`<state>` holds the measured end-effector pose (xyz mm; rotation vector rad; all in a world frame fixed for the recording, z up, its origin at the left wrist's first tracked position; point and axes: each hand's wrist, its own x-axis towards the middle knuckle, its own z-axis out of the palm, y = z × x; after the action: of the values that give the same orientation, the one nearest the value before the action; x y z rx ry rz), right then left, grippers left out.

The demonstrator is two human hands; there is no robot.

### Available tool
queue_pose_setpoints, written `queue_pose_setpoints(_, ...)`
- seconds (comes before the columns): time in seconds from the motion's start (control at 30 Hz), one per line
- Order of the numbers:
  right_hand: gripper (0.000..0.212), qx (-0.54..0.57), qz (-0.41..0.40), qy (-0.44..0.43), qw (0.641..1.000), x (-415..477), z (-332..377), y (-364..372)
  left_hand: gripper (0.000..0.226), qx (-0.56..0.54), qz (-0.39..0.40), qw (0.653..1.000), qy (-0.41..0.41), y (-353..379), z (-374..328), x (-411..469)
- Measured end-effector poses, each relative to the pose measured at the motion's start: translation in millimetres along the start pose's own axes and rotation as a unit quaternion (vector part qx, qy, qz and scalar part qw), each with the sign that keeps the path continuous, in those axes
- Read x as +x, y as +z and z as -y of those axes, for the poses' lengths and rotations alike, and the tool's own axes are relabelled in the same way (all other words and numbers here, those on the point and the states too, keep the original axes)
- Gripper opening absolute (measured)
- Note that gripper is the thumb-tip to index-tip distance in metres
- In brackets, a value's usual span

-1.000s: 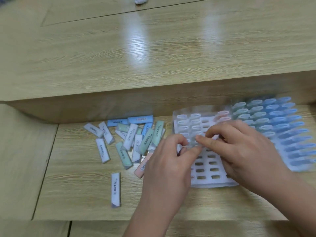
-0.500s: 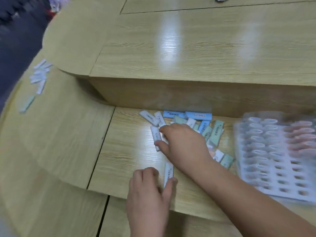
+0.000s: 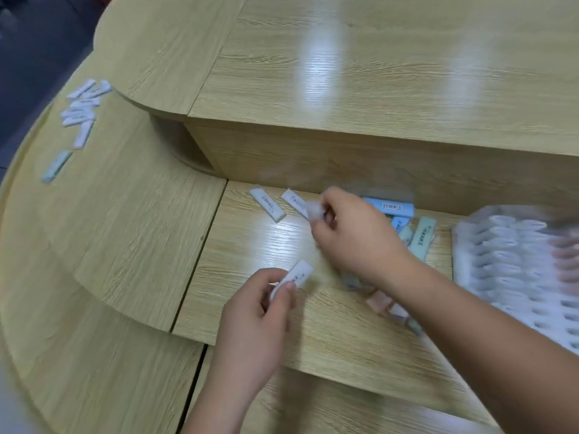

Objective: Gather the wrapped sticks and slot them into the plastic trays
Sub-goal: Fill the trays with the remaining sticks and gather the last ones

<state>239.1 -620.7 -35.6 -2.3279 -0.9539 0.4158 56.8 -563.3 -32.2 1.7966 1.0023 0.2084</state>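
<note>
Sticks in white, blue, green and pink wrappers lie loose on the lower wooden surface point(image 3: 250, 242), bunched near the step of the raised tier behind it. In the head view, your left hand point(image 3: 253, 311) is near the front edge, its fingers and thumb pinching one white stick point(image 3: 296, 275) by its lower end, so the stick tilts up and to the right. Your right hand point(image 3: 354, 236) reaches to the back of the pile, fingers curled and pinching a small pale piece point(image 3: 313, 209); blur lets you tell only that it looks like a white wrapper. Just left of it two white sticks point(image 3: 267, 200) lie flat, side by side and slanted. A blue stick point(image 3: 388, 205) and a green stick point(image 3: 423, 238) show beyond your knuckles, and a pink stick point(image 3: 379, 300) lies beside your forearm. The plastic tray point(image 3: 513, 267) sits blurred at the right edge, with sticks standing in its far rows. A separate cluster of white sticks point(image 3: 81, 104) lies far left.
</note>
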Motion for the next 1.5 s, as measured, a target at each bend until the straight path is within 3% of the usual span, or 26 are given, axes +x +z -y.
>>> queue_pose_setpoints(0.13, 0.012, 0.129, -0.066, 0.004, 0.989, -20.3, -24.0, -59.5, 0.036, -0.074, 0.067, 0.995, 0.021, 0.7, -23.9, -3.3)
queue_pose_setpoints(0.27, 0.020, 0.168, -0.145, -0.004, 0.975, -62.8, -60.2, -122.4, 0.030, -0.162, 0.106, 0.980, 0.038, 17.2, -60.9, -11.0)
queue_pose_setpoints(0.47, 0.015, 0.189, -0.245, 0.009, 0.951, -127.8, -103.3, -172.8, 0.015, -0.099, 0.082, 0.984, 0.125, 53.8, -105.8, -27.4)
queue_pose_setpoints(0.6, 0.022, 0.132, -0.237, 0.012, 0.962, -159.9, -124.4, -175.3, 0.028, -0.035, 0.129, 0.970, 0.201, 90.2, -124.2, -46.9)
queue_pose_setpoints(0.73, 0.024, 0.062, -0.226, 0.002, 0.972, -170.7, -142.8, -161.9, 0.026, 0.068, 0.085, 0.950, 0.293, 123.2, -122.8, -58.3)
queue_pose_setpoints(1.0, 0.015, -0.009, -0.200, -0.006, 0.980, -171.8, -157.7, -137.7, 0.007, 0.258, -0.009, 0.852, 0.455, 154.0, -105.6, -52.5)
queue_pose_setpoints(1.27, 0.021, -0.082, -0.207, -0.050, 0.974, -172.8, -164.1, -131.6, 0.017, 0.291, -0.036, 0.803, 0.519, 159.3, -92.1, -50.5)
queue_pose_setpoints(1.47, 0.007, -0.105, -0.159, -0.071, 0.979, -172.2, -162.0, -130.7, 0.017, 0.306, -0.001, 0.786, 0.537, 173.4, -96.7, -50.9)
queue_pose_setpoints(1.5, 0.013, -0.109, -0.156, -0.072, 0.979, -171.5, -162.4, -131.3, 0.016, 0.309, 0.008, 0.787, 0.535, 174.7, -97.2, -50.5)
